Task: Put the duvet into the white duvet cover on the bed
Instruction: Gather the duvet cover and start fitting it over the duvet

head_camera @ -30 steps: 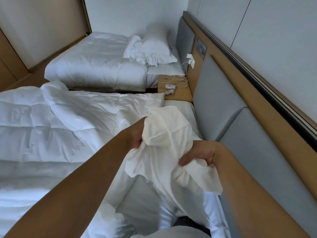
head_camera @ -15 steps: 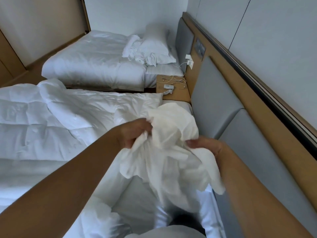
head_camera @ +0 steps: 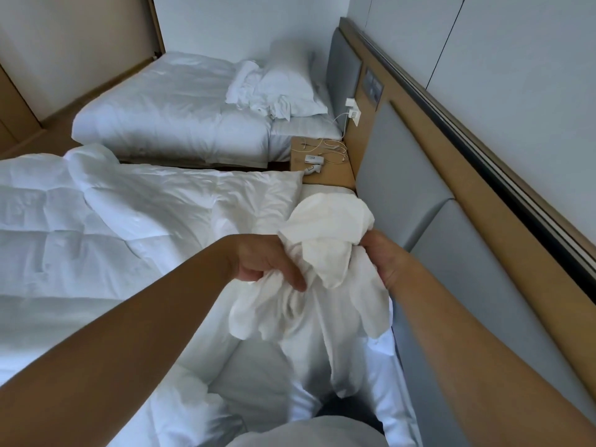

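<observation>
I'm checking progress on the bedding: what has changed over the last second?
Both hands regripped the white duvet cover: the left hand shifted its hold lower on the bunch, and the right hand rose to grip it nearer the top. Both still hold it. The duvet lies as before.

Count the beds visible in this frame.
2: the near white-sheeted bed carrying the quilted white duvet, and the far white bed past the wooden nightstand, against the far wall. More could lie outside the view.
</observation>
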Available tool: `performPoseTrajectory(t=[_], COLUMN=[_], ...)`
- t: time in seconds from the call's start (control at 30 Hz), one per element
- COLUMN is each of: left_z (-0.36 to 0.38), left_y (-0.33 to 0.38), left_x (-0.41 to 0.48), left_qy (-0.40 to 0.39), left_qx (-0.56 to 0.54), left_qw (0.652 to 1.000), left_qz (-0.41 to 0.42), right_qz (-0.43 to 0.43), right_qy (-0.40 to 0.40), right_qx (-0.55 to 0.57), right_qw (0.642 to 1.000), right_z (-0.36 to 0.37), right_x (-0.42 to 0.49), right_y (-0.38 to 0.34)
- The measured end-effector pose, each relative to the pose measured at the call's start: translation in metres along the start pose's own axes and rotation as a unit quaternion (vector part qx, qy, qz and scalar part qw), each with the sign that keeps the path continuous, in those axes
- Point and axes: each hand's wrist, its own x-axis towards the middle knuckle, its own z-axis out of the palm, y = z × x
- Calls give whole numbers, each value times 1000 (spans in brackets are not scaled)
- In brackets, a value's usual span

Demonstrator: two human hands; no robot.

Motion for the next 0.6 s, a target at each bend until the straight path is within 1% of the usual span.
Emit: performPoseTrajectory(t=[0.1, 0.13, 0.17, 0.23, 0.27, 0.3, 0.33, 0.4, 0.47, 0.5, 0.53, 0.6], left_z=[0, -3, -6, -9, -9, -8, -8, -8, -14, -16, -18, -14], left_y=[5, 9, 15, 29, 36, 41, 44, 48, 45, 42, 38, 29], left_x=[4, 3, 2, 4, 6, 9, 12, 14, 10, 7, 5, 2], left_qy=[30, 63, 118, 231, 263, 274, 274, 269, 255, 238, 211, 117], left_qx=[-45, -69, -94, -129, -132, -143, -153, -151, -101, -73, -50, -19], left_qw=[998, 994, 986, 958, 946, 941, 939, 942, 955, 964, 974, 993], left_qz=[40, 50, 65, 112, 132, 140, 140, 133, 116, 94, 63, 21], right_qz=[14, 25, 42, 99, 130, 153, 162, 138, 89, 64, 42, 10], right_qy=[27, 21, 10, -35, -65, -86, -95, -81, -51, -38, -26, -4], right_qx=[-6, -30, -71, -160, -189, -207, -216, -204, -148, -119, -104, -106], right_qw=[1000, 999, 997, 982, 971, 962, 958, 966, 984, 990, 993, 994], right_z=[1, -2, -5, -4, 1, 6, 10, 11, 4, -1, -5, -6], right_x=[-2, -7, -12, -22, -24, -25, -25, -21, -20, -19, -18, -15], right_y=[-5, -7, -7, -5, -5, -5, -7, -12, -19, -22, -25, -32])
